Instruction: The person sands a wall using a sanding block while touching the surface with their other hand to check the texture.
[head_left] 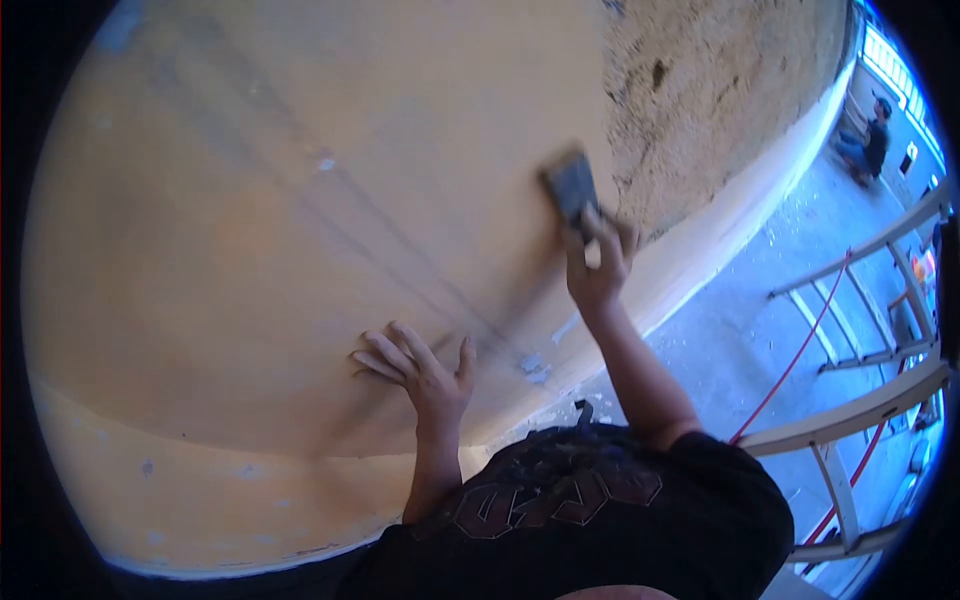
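My right hand (600, 265) is closed around the lower end of a dark, flat, broad-bladed scraper (572, 188), which is slightly blurred. Its blade lies over the smooth yellowish wall (300, 260), just left of a rough, bare patch (690, 120). Lower and to the left, my left hand (425, 378) has its fingers spread, fingertips at the wall, with nothing in it. Faint dark streaks and a few pale spots mark the surface between and above the hands.
A metal ladder (840, 410) stands at the right, with a red cord (800, 355) running across it. Farther off, a person (868, 140) in dark clothes sits low by another wall. A grey floor (725, 340) stretches below the wall's edge.
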